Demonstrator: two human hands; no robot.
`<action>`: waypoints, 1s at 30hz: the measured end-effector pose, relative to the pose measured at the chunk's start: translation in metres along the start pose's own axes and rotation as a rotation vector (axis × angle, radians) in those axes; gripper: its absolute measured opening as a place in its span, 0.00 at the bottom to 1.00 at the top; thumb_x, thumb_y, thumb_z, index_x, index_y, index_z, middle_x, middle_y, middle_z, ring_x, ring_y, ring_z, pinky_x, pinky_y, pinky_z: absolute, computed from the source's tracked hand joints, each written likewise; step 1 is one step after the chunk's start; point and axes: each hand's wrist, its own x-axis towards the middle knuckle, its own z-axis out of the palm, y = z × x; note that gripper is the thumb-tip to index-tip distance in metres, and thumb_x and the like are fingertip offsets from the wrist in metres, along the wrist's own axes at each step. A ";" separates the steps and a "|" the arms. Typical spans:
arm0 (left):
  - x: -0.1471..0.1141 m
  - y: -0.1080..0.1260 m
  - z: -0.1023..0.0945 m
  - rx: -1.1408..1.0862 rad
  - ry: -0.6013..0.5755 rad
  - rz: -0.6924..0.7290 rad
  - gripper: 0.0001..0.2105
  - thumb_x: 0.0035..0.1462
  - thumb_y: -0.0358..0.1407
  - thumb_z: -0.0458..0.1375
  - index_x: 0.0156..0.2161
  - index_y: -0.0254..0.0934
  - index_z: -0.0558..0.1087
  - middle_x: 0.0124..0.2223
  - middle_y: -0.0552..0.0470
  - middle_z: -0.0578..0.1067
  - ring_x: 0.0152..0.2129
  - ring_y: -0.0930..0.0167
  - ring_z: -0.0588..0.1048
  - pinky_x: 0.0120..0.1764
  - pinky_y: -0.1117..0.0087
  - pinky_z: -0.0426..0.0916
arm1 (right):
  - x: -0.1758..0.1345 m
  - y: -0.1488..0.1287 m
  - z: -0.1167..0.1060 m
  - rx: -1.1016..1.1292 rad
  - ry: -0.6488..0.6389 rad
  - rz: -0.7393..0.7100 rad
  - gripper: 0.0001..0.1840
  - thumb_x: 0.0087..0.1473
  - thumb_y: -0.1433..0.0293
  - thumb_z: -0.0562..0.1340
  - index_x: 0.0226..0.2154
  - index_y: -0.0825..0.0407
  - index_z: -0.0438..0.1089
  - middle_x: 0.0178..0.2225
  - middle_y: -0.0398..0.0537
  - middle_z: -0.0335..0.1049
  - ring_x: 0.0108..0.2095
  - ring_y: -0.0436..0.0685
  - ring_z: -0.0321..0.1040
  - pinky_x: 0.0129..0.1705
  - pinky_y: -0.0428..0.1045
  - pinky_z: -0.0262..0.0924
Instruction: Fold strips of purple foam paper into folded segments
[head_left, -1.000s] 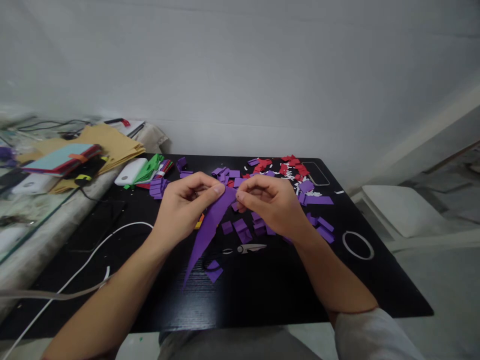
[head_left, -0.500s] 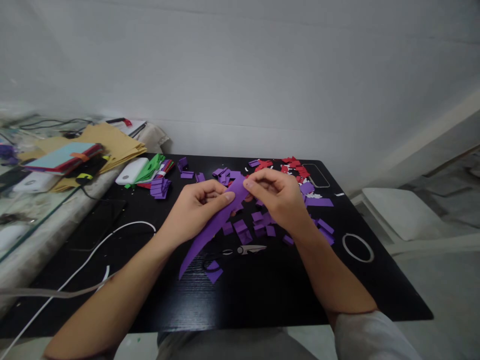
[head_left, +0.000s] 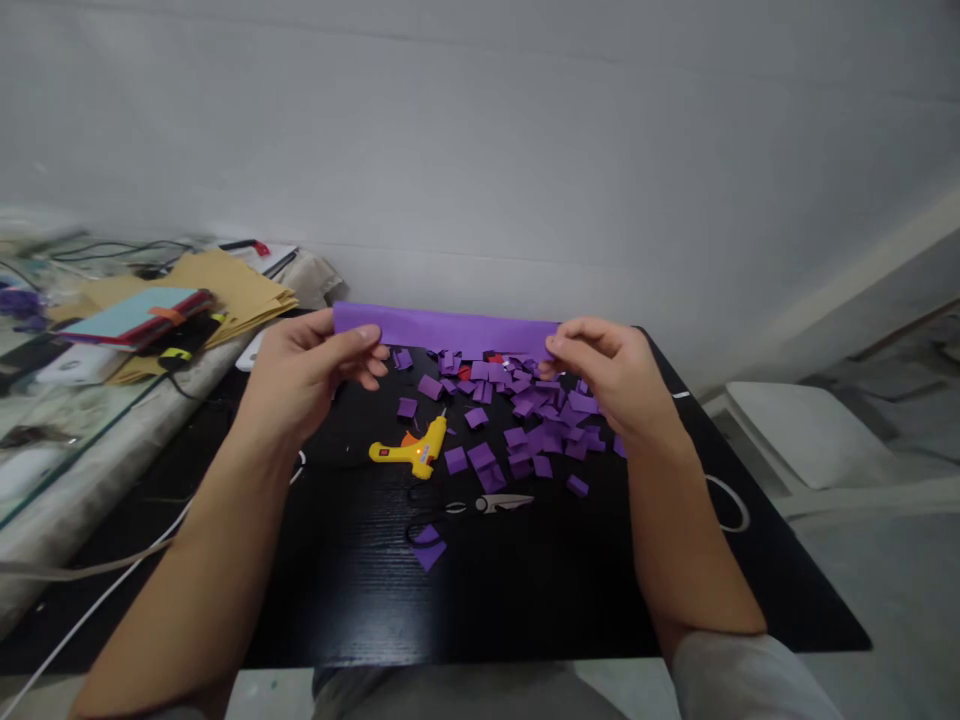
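A long purple paper strip [head_left: 457,332] is stretched level between my two hands, above the far part of the black table. My left hand [head_left: 307,370] pinches its left end, thumb in front and other fingers behind. At the right end, my right hand [head_left: 604,370] grips the strip between thumb and fingers. Below it lie many small folded purple paper pieces [head_left: 551,435], with bits of red paper [head_left: 465,373] among them. A yellow glue gun [head_left: 416,450] rests left of these pieces. Nearer to me lie scissors [head_left: 504,502], one black handle loop over a purple paper scrap [head_left: 429,550].
At the left stand brown envelopes [head_left: 232,290] and a light-blue notebook [head_left: 135,315] on a cluttered glass surface. A white cable [head_left: 97,605] crosses the table's left side. A white ring [head_left: 731,505] lies at the right, near a pale stool [head_left: 799,430].
My hands have moved apart and up, pulling the purple strip from a slanting hang to a level stretch. The glue gun and more purple pieces are now uncovered.
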 end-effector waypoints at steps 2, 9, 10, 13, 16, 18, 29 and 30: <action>0.000 -0.002 0.004 -0.050 0.059 0.074 0.05 0.54 0.35 0.70 0.32 0.36 0.79 0.27 0.53 0.79 0.20 0.75 0.77 0.22 0.77 0.73 | -0.001 -0.003 -0.008 -0.128 -0.290 0.094 0.11 0.55 0.63 0.71 0.27 0.51 0.74 0.24 0.43 0.77 0.27 0.53 0.75 0.33 0.48 0.71; -0.017 -0.003 0.024 0.232 -0.201 0.108 0.06 0.55 0.35 0.68 0.31 0.35 0.77 0.24 0.54 0.77 0.19 0.74 0.75 0.25 0.76 0.72 | -0.005 0.003 0.009 -0.204 -0.496 0.098 0.20 0.53 0.58 0.74 0.46 0.49 0.78 0.45 0.51 0.81 0.44 0.57 0.79 0.48 0.53 0.74; -0.021 -0.002 0.028 0.299 -0.275 0.081 0.07 0.56 0.35 0.67 0.31 0.35 0.77 0.24 0.54 0.77 0.19 0.74 0.75 0.24 0.76 0.70 | -0.008 0.004 0.019 -0.097 -0.387 0.082 0.21 0.54 0.57 0.73 0.48 0.49 0.77 0.48 0.52 0.80 0.47 0.57 0.78 0.50 0.53 0.74; -0.033 -0.001 0.041 0.409 -0.431 0.029 0.09 0.58 0.37 0.66 0.29 0.35 0.74 0.23 0.57 0.74 0.19 0.76 0.70 0.23 0.77 0.64 | -0.019 0.006 0.047 0.127 -0.239 0.050 0.24 0.50 0.59 0.77 0.48 0.49 0.76 0.45 0.50 0.80 0.45 0.56 0.79 0.51 0.52 0.75; -0.040 -0.001 0.048 0.471 -0.478 0.058 0.11 0.59 0.36 0.64 0.27 0.35 0.72 0.22 0.58 0.70 0.19 0.78 0.66 0.23 0.78 0.61 | -0.027 0.006 0.061 0.200 -0.227 0.067 0.22 0.46 0.62 0.79 0.43 0.49 0.77 0.39 0.46 0.80 0.41 0.55 0.79 0.46 0.51 0.76; -0.042 -0.001 0.049 0.472 -0.483 0.064 0.11 0.60 0.36 0.64 0.27 0.35 0.71 0.22 0.58 0.70 0.20 0.78 0.66 0.24 0.77 0.61 | -0.030 0.006 0.063 0.211 -0.232 0.066 0.19 0.46 0.63 0.79 0.40 0.50 0.78 0.37 0.45 0.81 0.38 0.54 0.79 0.44 0.50 0.77; -0.043 -0.002 0.046 0.426 -0.438 0.087 0.13 0.64 0.42 0.63 0.31 0.36 0.74 0.25 0.55 0.75 0.20 0.76 0.71 0.25 0.77 0.66 | -0.028 0.004 0.058 0.199 -0.162 0.056 0.17 0.45 0.62 0.79 0.37 0.50 0.80 0.35 0.45 0.81 0.36 0.53 0.78 0.44 0.50 0.76; -0.043 -0.003 0.046 0.423 -0.435 0.088 0.13 0.64 0.42 0.63 0.31 0.36 0.75 0.25 0.55 0.76 0.20 0.76 0.71 0.25 0.77 0.66 | -0.028 0.004 0.058 0.194 -0.158 0.053 0.18 0.45 0.62 0.80 0.37 0.50 0.80 0.35 0.45 0.81 0.35 0.53 0.78 0.43 0.50 0.76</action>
